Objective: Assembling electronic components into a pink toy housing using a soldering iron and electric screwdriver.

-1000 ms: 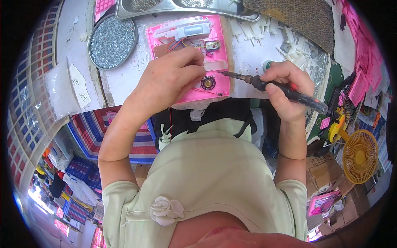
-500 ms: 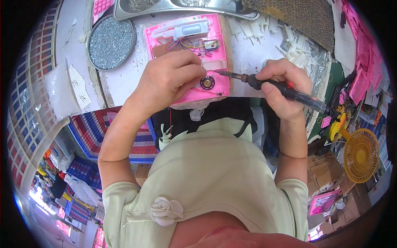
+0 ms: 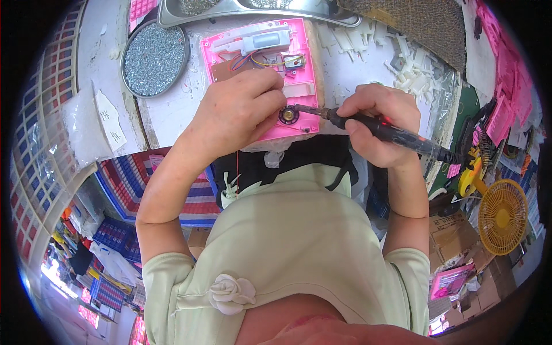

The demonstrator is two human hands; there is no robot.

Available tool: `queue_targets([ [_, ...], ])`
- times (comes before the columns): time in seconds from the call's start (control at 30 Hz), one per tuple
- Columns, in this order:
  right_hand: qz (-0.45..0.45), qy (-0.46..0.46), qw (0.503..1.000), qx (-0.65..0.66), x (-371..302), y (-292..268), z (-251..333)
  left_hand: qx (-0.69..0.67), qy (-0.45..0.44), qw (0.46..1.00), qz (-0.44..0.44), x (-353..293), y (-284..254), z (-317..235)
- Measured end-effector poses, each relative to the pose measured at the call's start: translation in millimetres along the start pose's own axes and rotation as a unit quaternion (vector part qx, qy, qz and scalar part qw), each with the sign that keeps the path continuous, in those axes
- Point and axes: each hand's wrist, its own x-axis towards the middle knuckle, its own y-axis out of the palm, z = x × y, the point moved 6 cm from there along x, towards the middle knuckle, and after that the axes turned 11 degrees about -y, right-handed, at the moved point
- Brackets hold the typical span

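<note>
A pink plastic casing [image 3: 310, 103] lies open-side up on the table, holding a brown board [image 3: 223, 71], coloured wires [image 3: 246, 59], a small metal-framed motor [image 3: 294, 61] and a round black speaker [image 3: 288, 115]. My left hand [image 3: 236, 112] rests over the casing's left side, fingertips pinched together beside the speaker. What they pinch is hidden. A thin red wire [image 3: 237, 167] hangs below that hand. In my right hand [image 3: 388, 118] is a soldering iron [image 3: 397, 133] with a black handle, its tip pointing left at the speaker's upper edge.
A round tray of small screws [image 3: 154, 60] stands left of the casing. Behind it is a metal compartment tray [image 3: 259, 12]. White plastic pieces [image 3: 414, 69] are scattered at right, near a brown mat [image 3: 414, 23]. A yellow fan [image 3: 502, 217] stands at the far right.
The right hand has moved left and slightly down with the soldering iron, taking its tip to the speaker's edge. The left hand stays almost in place.
</note>
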Motion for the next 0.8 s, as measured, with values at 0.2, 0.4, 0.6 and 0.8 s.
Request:
queue_targets([
  [0.2, 0.013, 0.0, 1.0, -0.005, 1.6, 1.4, -0.9, 0.0, 0.002, 1.0, -0.003, -0.4, 1.2, 0.0],
  [0.4, 0.016, 0.001, 1.0, -0.018, 2.3, 3.4, 0.5, 0.004, 0.006, 1.0, -0.003, 0.1, 0.5, -1.3],
  [0.6, 0.006, 0.044, 0.999, -0.016, -9.4, -23.3, 7.9, 0.005, 0.002, 1.0, -0.01, -5.1, 1.2, 1.8],
  [0.8, -0.429, 0.084, 0.899, 0.031, -126.3, -173.6, 25.2, 0.008, 0.02, 1.0, 0.006, 1.8, -1.9, 0.3],
])
